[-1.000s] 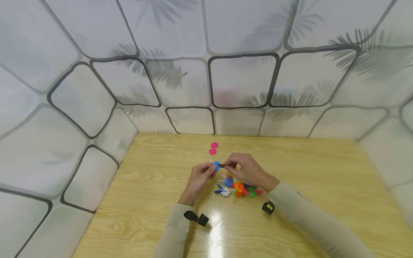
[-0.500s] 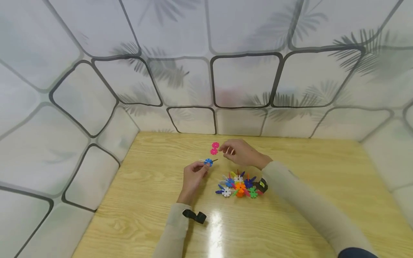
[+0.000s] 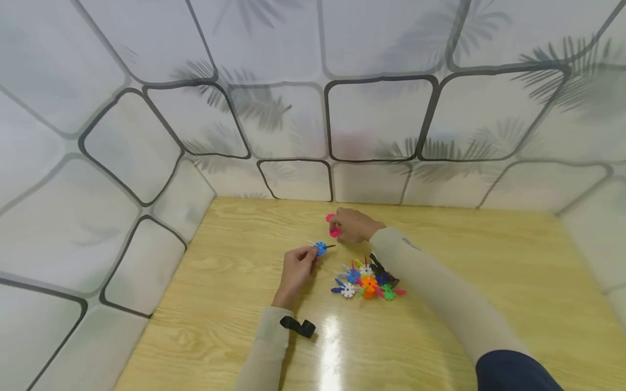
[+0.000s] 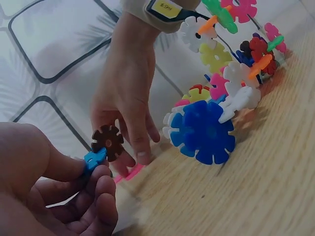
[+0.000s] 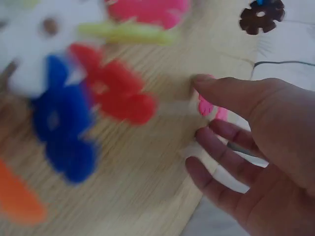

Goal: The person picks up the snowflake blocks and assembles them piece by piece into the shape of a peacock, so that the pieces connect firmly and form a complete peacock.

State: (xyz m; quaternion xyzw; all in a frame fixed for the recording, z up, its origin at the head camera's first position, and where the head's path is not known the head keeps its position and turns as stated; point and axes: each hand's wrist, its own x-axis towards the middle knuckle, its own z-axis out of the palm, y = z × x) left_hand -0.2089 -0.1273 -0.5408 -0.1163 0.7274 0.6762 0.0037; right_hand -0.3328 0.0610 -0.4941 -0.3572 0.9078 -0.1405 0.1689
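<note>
My left hand (image 3: 296, 270) pinches a light-blue notched interlocking disc (image 3: 320, 248) between thumb and fingers above the table. A brown disc (image 4: 108, 143) is slotted into it and stands edge-on in the head view. My right hand (image 3: 356, 225) reaches down at two pink discs near the back of the table. One pink disc (image 3: 335, 232) shows below its fingers, the other pink disc (image 3: 330, 217) just beyond them. In the right wrist view the thumb and fingers are spread around the pink pieces, and in the left wrist view the fingertips are right at them.
A cluster of joined discs (image 3: 369, 285) in several colours stands on the wooden table (image 3: 220, 304), close under my right forearm. Patterned walls (image 3: 371, 182) rise along the back and left table edges. A black strap (image 3: 298, 327) is on my left wrist.
My right hand has let go of the brown disc and moved back to the pink discs, which now lie farther apart. My left hand has kept the blue piece, shifted slightly left.
</note>
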